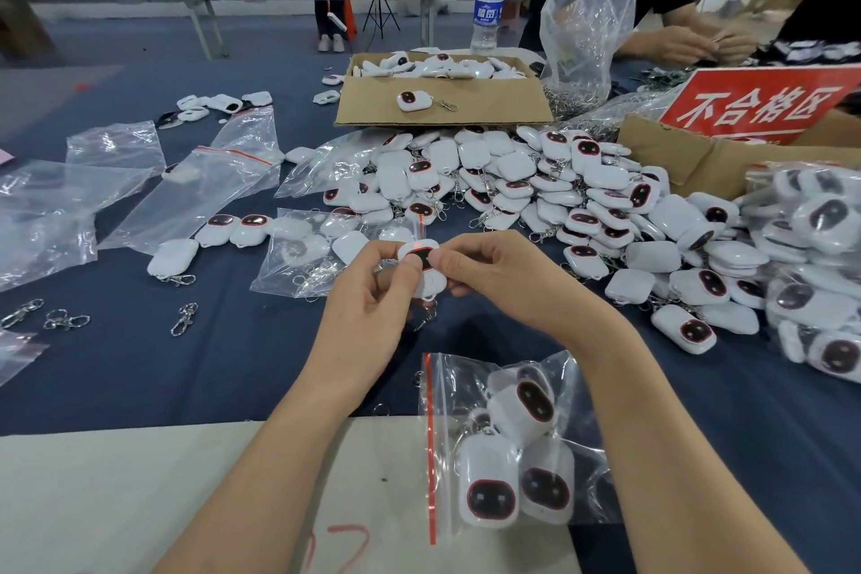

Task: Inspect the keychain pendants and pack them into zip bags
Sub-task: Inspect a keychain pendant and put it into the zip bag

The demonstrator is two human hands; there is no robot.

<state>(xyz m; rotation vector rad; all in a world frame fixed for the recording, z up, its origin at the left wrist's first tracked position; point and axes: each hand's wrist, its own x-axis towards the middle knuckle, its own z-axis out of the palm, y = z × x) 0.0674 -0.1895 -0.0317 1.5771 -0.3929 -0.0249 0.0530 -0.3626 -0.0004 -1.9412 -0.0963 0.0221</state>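
Observation:
Both my hands hold one white keychain pendant [421,259] with a dark red-rimmed face above the blue tablecloth. My left hand [368,294] pinches its left side and my right hand [494,273] pinches its right side. Its metal clasp [426,319] hangs below. Near me lies a zip bag [508,447] with a red seal strip, holding several pendants. A big loose pile of pendants [536,186] spreads across the table beyond my hands. Another partly filled zip bag [321,252] lies left of my hands.
Empty zip bags [200,182] lie at the left, with loose metal clasps [184,318] nearby. A cardboard box [442,107] of pendants, a water bottle [488,7] and a red sign [759,105] stand behind. Filled bags [820,266] sit at the right. Another person [675,37] works opposite.

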